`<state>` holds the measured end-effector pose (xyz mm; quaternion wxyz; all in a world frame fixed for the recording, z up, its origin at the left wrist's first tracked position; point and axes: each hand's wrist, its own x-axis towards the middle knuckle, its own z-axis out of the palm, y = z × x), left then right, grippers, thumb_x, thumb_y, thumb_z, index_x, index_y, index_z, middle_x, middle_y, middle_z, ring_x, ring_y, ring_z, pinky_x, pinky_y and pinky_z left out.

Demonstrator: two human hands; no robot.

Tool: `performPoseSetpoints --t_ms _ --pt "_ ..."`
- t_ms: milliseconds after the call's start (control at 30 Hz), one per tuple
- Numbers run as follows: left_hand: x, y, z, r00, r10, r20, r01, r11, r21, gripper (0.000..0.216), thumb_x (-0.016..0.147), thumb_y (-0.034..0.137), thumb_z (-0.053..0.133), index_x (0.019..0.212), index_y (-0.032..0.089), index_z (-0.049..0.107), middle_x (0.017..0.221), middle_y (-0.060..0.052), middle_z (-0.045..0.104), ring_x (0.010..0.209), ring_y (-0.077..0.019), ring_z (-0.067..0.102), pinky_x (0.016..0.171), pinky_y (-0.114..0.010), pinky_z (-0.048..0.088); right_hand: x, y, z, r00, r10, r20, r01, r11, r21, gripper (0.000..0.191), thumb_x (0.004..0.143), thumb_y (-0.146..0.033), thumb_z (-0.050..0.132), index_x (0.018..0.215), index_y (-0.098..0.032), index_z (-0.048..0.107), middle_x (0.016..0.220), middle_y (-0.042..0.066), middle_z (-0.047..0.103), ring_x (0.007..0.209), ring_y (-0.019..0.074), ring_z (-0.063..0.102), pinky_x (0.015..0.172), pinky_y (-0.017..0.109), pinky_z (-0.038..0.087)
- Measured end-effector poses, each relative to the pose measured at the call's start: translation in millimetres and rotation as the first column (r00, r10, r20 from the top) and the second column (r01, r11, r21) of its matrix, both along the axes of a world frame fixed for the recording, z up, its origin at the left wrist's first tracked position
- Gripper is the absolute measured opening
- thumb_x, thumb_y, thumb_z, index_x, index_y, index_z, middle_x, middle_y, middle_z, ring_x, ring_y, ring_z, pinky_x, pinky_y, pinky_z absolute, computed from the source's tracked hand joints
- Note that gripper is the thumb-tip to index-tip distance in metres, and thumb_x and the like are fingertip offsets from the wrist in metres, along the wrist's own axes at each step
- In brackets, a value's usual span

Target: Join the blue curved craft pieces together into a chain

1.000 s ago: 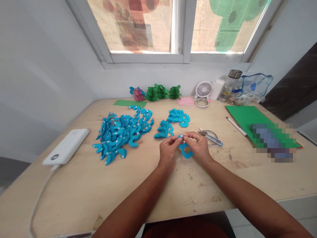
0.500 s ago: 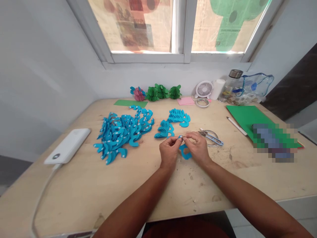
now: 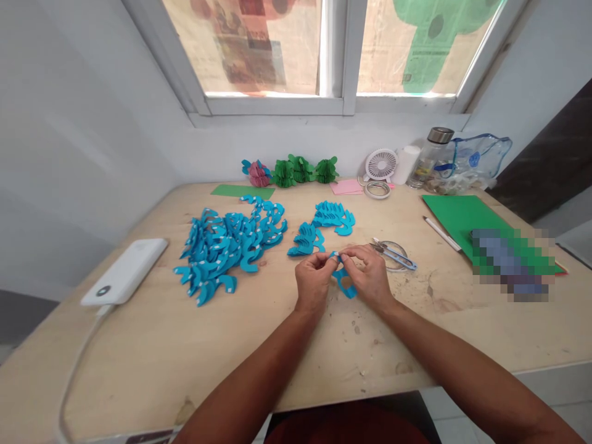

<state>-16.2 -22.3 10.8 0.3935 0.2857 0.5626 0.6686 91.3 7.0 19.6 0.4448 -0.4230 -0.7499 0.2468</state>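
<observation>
Between my two hands is a curved blue paper piece (image 3: 346, 287), its lower curve hanging below my fingers. My left hand (image 3: 316, 279) pinches its upper end between thumb and finger. Pinching the same end from the other side is my right hand (image 3: 368, 275), so the fingertips nearly meet and partly hide the paper. Just beyond them lie a small folded blue paper cluster (image 3: 304, 240) and another fanned one (image 3: 333, 216). To the left is a large heap of curved blue paper pieces (image 3: 226, 246) with small white patches on them.
Blue-handled thread snips (image 3: 398, 256) rest over a tape ring right of my hands. Further right are a pencil (image 3: 441, 233) and a green sheet (image 3: 462, 216). A white power bank (image 3: 124, 271) with a cable lies left. Green paper ornaments (image 3: 301, 169), a small fan (image 3: 382, 165) and a bottle (image 3: 432, 157) line the wall.
My hands still pinch the same blue paper piece, with only slight finger movement at its upper end. The whole view has shifted very slightly; the heaps look the same.
</observation>
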Motion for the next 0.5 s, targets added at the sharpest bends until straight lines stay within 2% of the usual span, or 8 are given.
performPoseSetpoints --t_ms 167,300,367,500 --pt "0 -1 1.0 1.000 -0.015 0.004 0.015 1.000 0.018 0.008 0.059 0.023 0.068 0.061 0.015 0.067 0.056 0.000 0.063 0.054 -0.0118 0.055 0.057 -0.023 0.045 0 -2 1.3 0.999 -0.026 -0.041 0.025 1.000 -0.016 0.012 0.076 -0.023 0.054 0.072 -0.022 0.066 0.080 0.005 0.070 0.081 0.0214 0.060 0.080 0.037 0.043" --pt "-5 1 1.4 0.996 -0.053 0.068 0.053 0.999 -0.003 0.012 0.058 0.025 0.069 0.062 0.015 0.067 0.056 -0.001 0.063 0.054 -0.0125 0.056 0.058 -0.025 0.045 4 6 -1.3 0.983 -0.103 -0.150 0.090 0.992 -0.092 0.017 0.077 -0.028 0.053 0.085 -0.020 0.065 0.084 0.005 0.069 0.081 0.0204 0.060 0.078 0.035 0.044" --pt "-7 1 1.6 0.989 -0.109 0.102 0.112 0.994 -0.017 0.013 0.056 0.026 0.071 0.060 0.015 0.066 0.055 -0.001 0.062 0.054 -0.0127 0.056 0.058 -0.025 0.045 7 11 -1.0 0.974 -0.088 -0.206 0.056 0.986 -0.154 0.020 0.078 -0.030 0.052 0.088 -0.019 0.064 0.083 0.005 0.069 0.079 0.0194 0.061 0.075 0.032 0.045" --pt "-7 2 2.8 0.972 -0.204 0.118 0.209 0.977 -0.037 0.013 0.055 0.026 0.072 0.058 0.015 0.066 0.053 -0.002 0.062 0.054 -0.0139 0.057 0.056 -0.026 0.045 7 13 4.8 0.969 0.056 -0.242 -0.118 0.960 -0.254 0.018 0.078 -0.030 0.051 0.074 -0.018 0.063 0.072 0.002 0.067 0.071 0.0168 0.060 0.067 0.028 0.046"
